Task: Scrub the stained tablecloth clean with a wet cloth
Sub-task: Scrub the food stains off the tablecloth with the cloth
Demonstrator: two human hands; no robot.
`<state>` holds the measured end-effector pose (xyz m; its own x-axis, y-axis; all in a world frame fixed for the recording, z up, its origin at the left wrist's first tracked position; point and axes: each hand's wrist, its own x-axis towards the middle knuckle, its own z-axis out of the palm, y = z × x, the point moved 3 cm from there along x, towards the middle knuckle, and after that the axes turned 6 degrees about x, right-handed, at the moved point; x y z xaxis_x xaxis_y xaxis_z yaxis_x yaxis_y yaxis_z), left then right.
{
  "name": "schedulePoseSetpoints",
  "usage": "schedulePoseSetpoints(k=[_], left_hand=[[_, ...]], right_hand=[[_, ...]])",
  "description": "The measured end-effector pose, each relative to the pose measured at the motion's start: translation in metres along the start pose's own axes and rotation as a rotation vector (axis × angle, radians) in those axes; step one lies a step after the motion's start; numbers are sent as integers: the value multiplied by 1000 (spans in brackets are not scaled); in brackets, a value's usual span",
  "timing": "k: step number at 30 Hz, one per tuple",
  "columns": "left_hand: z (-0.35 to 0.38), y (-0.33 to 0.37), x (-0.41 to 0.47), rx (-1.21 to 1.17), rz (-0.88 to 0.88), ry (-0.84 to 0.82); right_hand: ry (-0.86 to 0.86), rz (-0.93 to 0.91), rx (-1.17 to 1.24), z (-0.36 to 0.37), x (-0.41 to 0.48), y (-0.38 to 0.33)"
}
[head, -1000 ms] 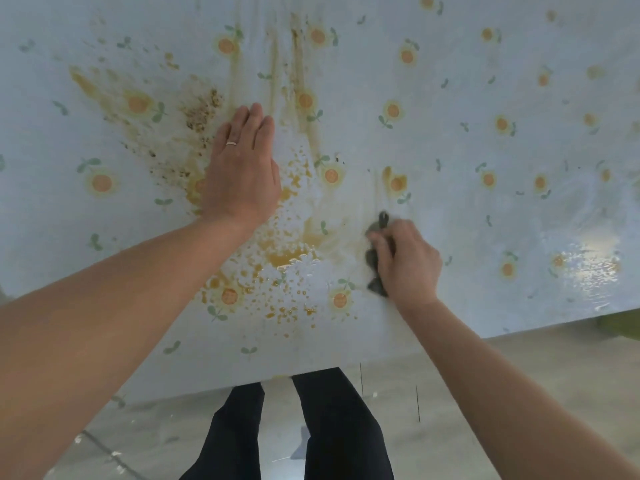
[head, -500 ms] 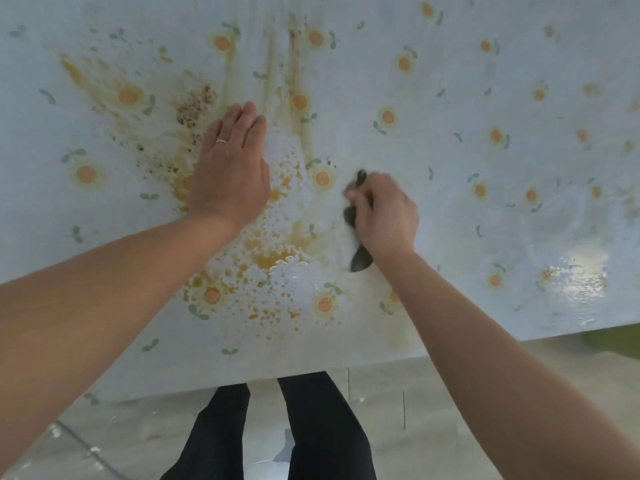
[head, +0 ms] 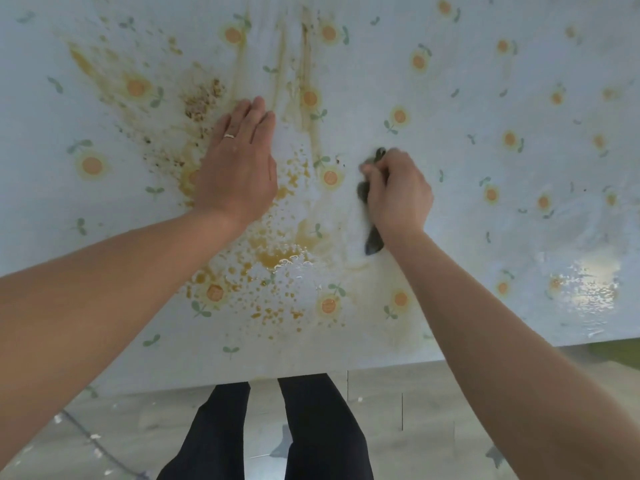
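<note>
A pale blue tablecloth (head: pixel 485 81) printed with small orange flowers covers the table. Orange-brown stains (head: pixel 277 258) spread over its left and middle part, with streaks, droplets and a crumbly brown patch (head: pixel 202 98). My left hand (head: pixel 239 168) lies flat on the cloth with straight fingers, a ring on one finger, pressing on the stained area. My right hand (head: pixel 398 192) grips a dark wet cloth (head: pixel 374 242) bunched under the palm and holds it against the tablecloth just right of the stains. Most of the cloth is hidden by the hand.
A wet shiny patch (head: pixel 585 285) glints on the tablecloth at the right. The table's near edge (head: pixel 346 368) runs across below my arms. Beneath it are my legs in dark trousers (head: pixel 263 431) and a grey floor (head: pixel 415 427).
My right hand has pushed the dark cloth away from the near edge and to the left, toward the stains. My left hand stays pressed flat in the same spot.
</note>
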<state>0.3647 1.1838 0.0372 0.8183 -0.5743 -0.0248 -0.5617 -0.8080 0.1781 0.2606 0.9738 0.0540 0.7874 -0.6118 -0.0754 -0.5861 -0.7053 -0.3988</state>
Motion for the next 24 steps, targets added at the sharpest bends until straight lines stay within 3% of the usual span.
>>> schedulePoseSetpoints(k=[3, 6, 12, 15, 21, 24], left_hand=[[1, -1, 0, 6, 0, 13], [2, -1, 0, 5, -1, 12], [2, -1, 0, -10, -4, 6], [1, -1, 0, -7, -6, 1], [4, -1, 1, -5, -10, 11], [4, -1, 0, -3, -9, 1]], right_hand=[[65, 112, 66, 0, 53, -7], [63, 112, 100, 0, 60, -15], [-101, -161, 90, 14, -66, -22], [-89, -260, 88, 14, -71, -17], [-44, -78, 160, 20, 29, -44], [-15, -28, 158, 21, 12, -36]])
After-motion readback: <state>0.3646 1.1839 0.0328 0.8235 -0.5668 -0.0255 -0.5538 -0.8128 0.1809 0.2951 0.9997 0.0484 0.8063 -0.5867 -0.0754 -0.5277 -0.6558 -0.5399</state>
